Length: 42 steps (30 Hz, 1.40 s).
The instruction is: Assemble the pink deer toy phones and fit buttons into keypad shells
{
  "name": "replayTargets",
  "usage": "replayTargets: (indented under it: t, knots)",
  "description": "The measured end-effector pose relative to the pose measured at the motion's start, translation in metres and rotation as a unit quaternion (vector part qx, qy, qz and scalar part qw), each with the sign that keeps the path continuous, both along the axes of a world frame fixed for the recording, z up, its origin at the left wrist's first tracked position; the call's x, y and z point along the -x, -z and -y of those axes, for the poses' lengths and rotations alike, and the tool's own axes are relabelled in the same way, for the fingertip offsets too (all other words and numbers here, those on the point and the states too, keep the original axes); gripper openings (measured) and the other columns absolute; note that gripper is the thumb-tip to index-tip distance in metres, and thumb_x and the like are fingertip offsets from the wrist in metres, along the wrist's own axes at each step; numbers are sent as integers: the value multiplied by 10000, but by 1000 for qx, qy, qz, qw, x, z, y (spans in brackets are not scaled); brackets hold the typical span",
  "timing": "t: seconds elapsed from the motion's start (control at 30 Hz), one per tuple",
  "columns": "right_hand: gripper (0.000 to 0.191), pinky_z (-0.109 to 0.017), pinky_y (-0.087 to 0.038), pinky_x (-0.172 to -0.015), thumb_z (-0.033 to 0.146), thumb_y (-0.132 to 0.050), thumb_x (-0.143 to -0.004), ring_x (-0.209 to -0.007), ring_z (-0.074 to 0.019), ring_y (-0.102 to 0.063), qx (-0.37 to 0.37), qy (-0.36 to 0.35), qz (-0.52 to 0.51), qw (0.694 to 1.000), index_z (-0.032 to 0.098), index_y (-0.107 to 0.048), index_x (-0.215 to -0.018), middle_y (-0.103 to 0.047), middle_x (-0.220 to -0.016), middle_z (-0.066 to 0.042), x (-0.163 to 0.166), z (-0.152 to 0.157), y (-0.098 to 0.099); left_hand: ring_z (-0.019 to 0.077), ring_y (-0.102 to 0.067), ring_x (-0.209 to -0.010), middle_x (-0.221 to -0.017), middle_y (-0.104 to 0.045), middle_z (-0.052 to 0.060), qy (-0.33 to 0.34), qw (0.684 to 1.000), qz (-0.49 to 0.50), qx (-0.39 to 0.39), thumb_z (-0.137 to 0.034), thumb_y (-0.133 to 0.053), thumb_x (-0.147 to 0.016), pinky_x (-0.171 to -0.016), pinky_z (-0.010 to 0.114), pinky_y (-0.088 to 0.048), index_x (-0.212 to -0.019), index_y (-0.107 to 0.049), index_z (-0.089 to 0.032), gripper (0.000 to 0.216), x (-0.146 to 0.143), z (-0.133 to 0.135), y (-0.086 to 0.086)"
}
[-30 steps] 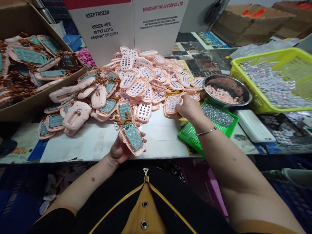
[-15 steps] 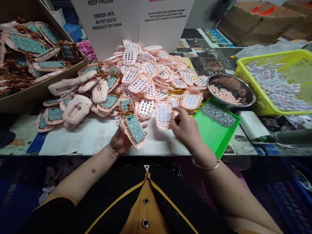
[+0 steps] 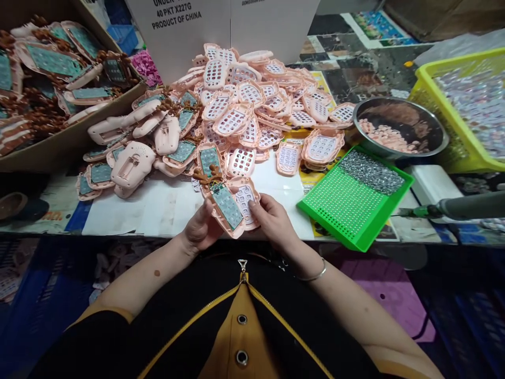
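Observation:
My left hand grips a pink toy phone half with a green circuit board and brown antler-like parts at its top. In my right hand is a pink front shell with a pale keypad, pinched at its right edge. The two halves are side by side, inner faces up, their edges meeting or overlapping. Just beyond them lies a heap of pink front shells. To its left are several back halves, some face down, some showing boards.
A cardboard box at left holds more board halves. At right are a metal bowl of small pink parts, a green tray with a pile of screws, a yellow basket and an electric screwdriver. A white carton stands behind.
My right hand has brought the front shell left and down, beside the board half in my left hand. The left hand has stayed nearly in place. The view has tilted down slightly.

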State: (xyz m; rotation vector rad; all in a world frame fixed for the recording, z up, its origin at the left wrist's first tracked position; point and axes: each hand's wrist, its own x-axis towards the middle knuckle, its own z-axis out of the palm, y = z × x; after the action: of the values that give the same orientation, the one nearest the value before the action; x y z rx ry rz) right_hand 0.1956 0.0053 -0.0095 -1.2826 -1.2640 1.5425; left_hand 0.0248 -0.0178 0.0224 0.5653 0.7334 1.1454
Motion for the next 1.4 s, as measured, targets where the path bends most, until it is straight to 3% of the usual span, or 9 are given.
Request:
replayTargets:
  t: [0.17,0.27,0.4,0.53,0.73,0.9,1.13,1.3,1.4]
  knots:
    - [478,-344,-572,-773,652,-758,-732,-791,-178,-643,33,29,-122,992,218,-693,-923,-705,-838,-2,2,3,2,414,-592,-1304,-1129,-762,134,-26,1000,14,-7,-721,-837,-584,-1096,565,-473,-1014,-757,-173,702,-3,-2,-2]
    - [581,-387,-584,-881,733,-683,-774,-955,-214,-698,122,-20,-267,956,255,-692,-1104,-759,-1066,-32,1,7,-1,429,-559,-1342,-1165,-755,135,-44,998,29,-20,-740,-808,-612,-1094,577,-475,-1055,-747,-174,720,-2,-5,-5]
    - [587,-392,-616,-819,714,-701,-784,-939,-206,-728,220,-111,-371,895,312,-658,-1209,-762,-1172,-20,0,16,0,456,-569,-1325,-1205,-745,140,-33,999,30,-9,-750,-820,-575,-1052,603,-504,-1096,-736,-184,774,-1,-6,-7]
    - [569,-337,-623,-751,671,-789,-723,-915,-189,-729,212,-122,-427,870,302,-700,-1146,-774,-1141,-9,1,22,7,468,-587,-1298,-1223,-741,144,-14,1000,17,-7,-788,-794,-569,-1009,618,-527,-1052,-739,-187,773,2,-4,-12]
    - [644,-379,-606,-896,649,-849,-655,-975,-210,-743,179,-49,-412,892,285,-690,-1163,-771,-1158,-37,3,19,12,440,-538,-1360,-1228,-734,175,-72,986,-120,-89,-779,-789,-579,-1142,558,-427,-1032,-758,-163,765,19,7,-29]
    - [698,-457,-564,-1017,651,-888,-572,-995,-248,-744,156,-43,-357,920,278,-673,-1122,-774,-1122,-46,7,19,7,437,-421,-1460,-1353,-669,179,58,975,-169,-131,-664,-832,-631,-1221,563,-287,-1184,-729,-165,752,24,16,-29]
    - [806,-487,-534,-1053,724,-850,-553,-1094,-280,-715,143,-62,-314,937,274,-645,-1190,-747,-1220,-76,7,21,11,445,-378,-1482,-1364,-660,167,96,966,-216,-103,-546,-875,-621,-1206,571,-291,-1207,-719,-198,699,20,12,-21]
    - [721,-454,-561,-999,636,-910,-536,-995,-255,-736,156,-24,-327,932,276,-655,-1107,-776,-1103,-57,10,18,10,400,-594,-1282,-1220,-727,160,10,979,-195,-54,-670,-815,-655,-1116,532,-412,-1124,-728,-174,688,22,8,-17]
    - [676,-415,-582,-926,613,-923,-535,-934,-242,-734,136,-31,-313,939,252,-674,-1050,-781,-991,-51,18,17,5,285,-703,-990,-1068,-757,122,-65,967,-245,-4,-636,-847,-650,-814,373,-555,-1083,-696,-167,656,18,3,-21]
